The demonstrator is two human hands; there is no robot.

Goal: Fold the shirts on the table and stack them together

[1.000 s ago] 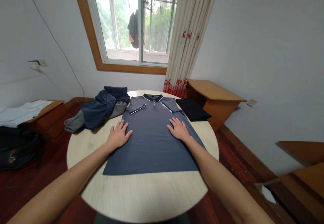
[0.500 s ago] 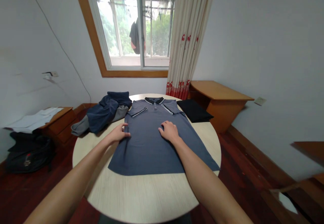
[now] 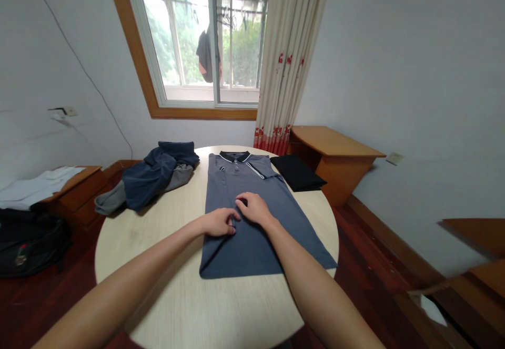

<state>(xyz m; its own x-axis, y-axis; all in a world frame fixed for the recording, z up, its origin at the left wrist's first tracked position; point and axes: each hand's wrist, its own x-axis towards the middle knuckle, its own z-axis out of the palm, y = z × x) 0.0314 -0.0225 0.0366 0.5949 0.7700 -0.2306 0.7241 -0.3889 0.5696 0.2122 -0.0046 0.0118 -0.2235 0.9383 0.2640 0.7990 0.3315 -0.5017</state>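
Observation:
A grey-blue polo shirt (image 3: pixel 256 254) with a black, white-edged collar lies on the round pale table (image 3: pixel 165 296), collar toward the window. Its left side is folded inward over the body, and only a bit of that sleeve's striped cuff shows. My left hand (image 3: pixel 221 222) pinches the folded edge near the shirt's middle. Just to its right, my right hand (image 3: pixel 253 208) rests on the shirt front with fingers curled and thumb apart from them; nothing shows in its grasp.
Crumpled dark blue and grey clothes (image 3: pixel 150 175) lie at the table's back left. A folded black cloth (image 3: pixel 299 172) sits at the back right, near a wooden desk (image 3: pixel 335 144). A black bag (image 3: pixel 31 244) stands on the floor at left.
My left hand has moved right, bringing the shirt's left side inward into a fold. My right hand has shifted slightly left. The whole view has turned a little to the right.

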